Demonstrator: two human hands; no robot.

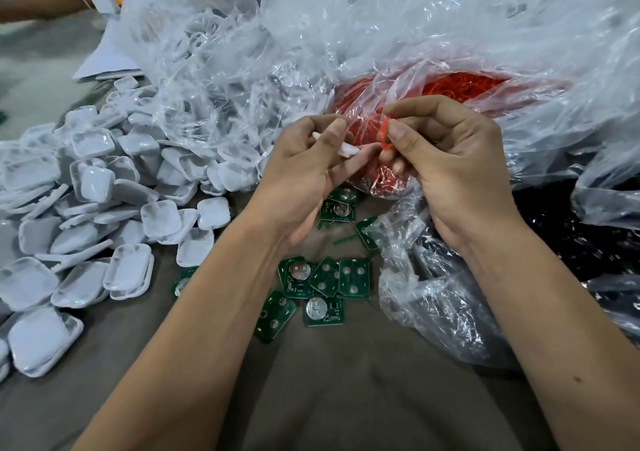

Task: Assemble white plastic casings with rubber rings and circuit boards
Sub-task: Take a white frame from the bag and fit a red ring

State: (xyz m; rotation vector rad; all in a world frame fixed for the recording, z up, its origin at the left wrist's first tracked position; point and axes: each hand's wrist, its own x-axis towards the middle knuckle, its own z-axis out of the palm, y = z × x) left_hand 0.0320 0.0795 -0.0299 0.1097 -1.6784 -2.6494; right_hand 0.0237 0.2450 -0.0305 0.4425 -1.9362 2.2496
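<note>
A: What does the left hand [304, 160] have?

B: It grips a white casing [341, 146], fingers curled round it, so that only an edge of the casing shows between thumb and fingers.

A: And the right hand [446, 160]?

B: It pinches a red ring [385, 132] between thumb and forefinger. The ring sits just right of the casing, near it; whether the two touch cannot be told.

A: Where do the rings come from?

B: Just behind both hands lies a clear bag of red rings [460, 87], its mouth open toward the person.

A: What lies below the hands?

B: Green boards [323, 282] are scattered on the brown table [346, 398] between the two forearms. A few more boards [337, 208] lie under the hands, at the foot of the ring bag.

A: To the left of the left hand?

B: A big heap of loose casings [86, 215] spreads over the table, many lying hollow side up. Behind it more casings show through a crumpled clear bag [207, 52].

A: To the right of the right hand?

B: Another clear bag [433, 295] lies by the right forearm, and beyond that arm is a bag of dark parts [571, 239], too indistinct to name.

A: Anyone else?

B: Another person's arm [38, 0] rests at the far left, well behind the heap.
</note>
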